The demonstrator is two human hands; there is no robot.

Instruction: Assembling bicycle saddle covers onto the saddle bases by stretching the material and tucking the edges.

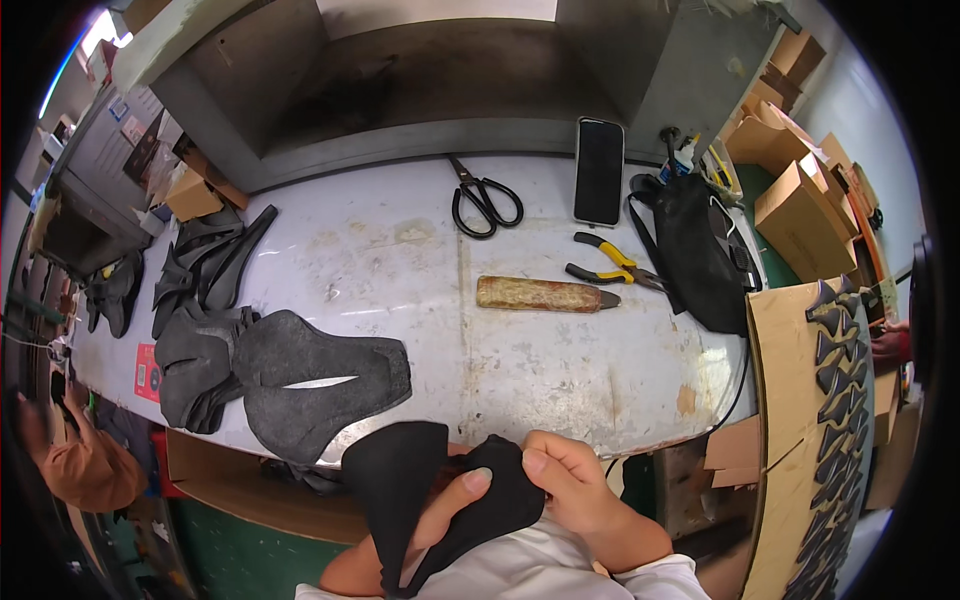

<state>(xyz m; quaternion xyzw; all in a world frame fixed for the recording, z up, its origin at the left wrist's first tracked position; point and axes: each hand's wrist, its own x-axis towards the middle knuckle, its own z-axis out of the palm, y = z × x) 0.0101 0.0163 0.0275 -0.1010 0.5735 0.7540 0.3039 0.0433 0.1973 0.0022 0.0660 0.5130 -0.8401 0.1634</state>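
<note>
Both my hands hold a black shoe upper [398, 465] close to my body at the table's front edge. My left hand [450, 505] is closed around its middle, with the thumb lying on top. At the upper's right edge my right hand [585, 490] is closed, thumb and bent fingers pinching the material. Part of my left fingers is hidden behind the black material. Just left of the hands, a dark grey upper piece [300, 350] with a slit lies flat, overhanging the front edge. A stack of similar grey pieces [195, 365] lies beside it.
On the white table [400, 270] lie black-handled scissors [485, 205], a phone [599, 172], yellow-black pliers [620, 270], a wooden-handled knife [545, 295] and a black bag [695, 245]. A cardboard sheet [785, 400] with dark pieces stands right. Another person [95, 465] is at far left.
</note>
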